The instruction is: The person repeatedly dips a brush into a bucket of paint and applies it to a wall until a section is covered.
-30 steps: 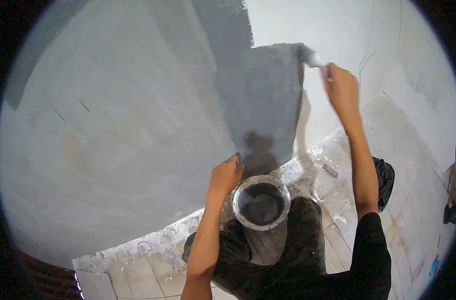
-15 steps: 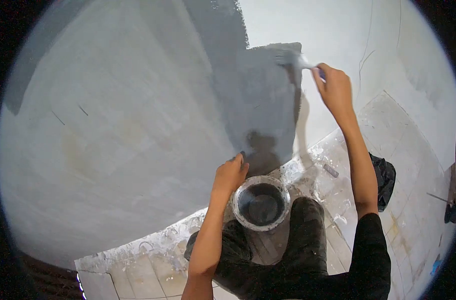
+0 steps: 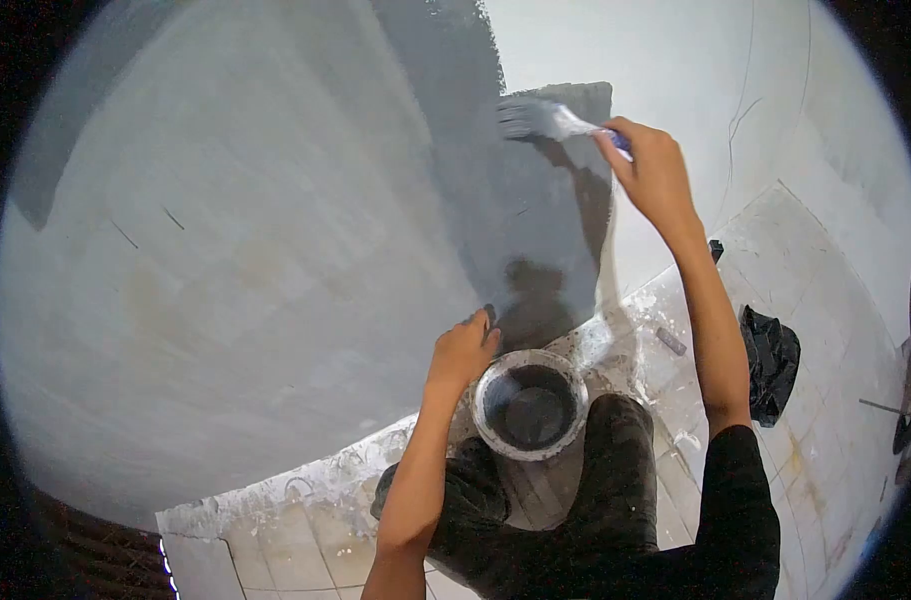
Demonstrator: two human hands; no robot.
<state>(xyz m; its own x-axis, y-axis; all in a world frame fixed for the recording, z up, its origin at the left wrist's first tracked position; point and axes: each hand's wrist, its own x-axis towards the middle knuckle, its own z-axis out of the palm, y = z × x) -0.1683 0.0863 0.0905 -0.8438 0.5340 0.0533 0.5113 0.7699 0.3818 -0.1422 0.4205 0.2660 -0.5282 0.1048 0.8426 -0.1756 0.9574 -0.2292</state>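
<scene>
My right hand (image 3: 651, 172) grips the blue-and-white handle of a paintbrush (image 3: 565, 122). The wide, grey-coated bristles press against the grey painted patch (image 3: 475, 190) of the wall. Low on the same wall, my left hand (image 3: 463, 350) is near or against the surface, its fingertips slightly apart. A dark spot beside those fingertips looks like shadow, though I cannot be sure. Just right of that hand stands a round bucket (image 3: 483, 412) with a paint-splashed pale rim and dark grey paint inside. It sits on the floor between my legs.
Bare white wall (image 3: 665, 60) borders the grey coat. A crumpled black bag (image 3: 771, 365) lies on the tiled floor (image 3: 805, 300) at right, with a small grey block (image 3: 670, 341) nearer the wall. White splashes run along the wall's base. A thin rod (image 3: 880, 407) shows far right.
My right hand has swept the brush leftward across the grey patch, from its right edge toward the middle. My left hand stays by the bucket. The view has shifted slightly.
</scene>
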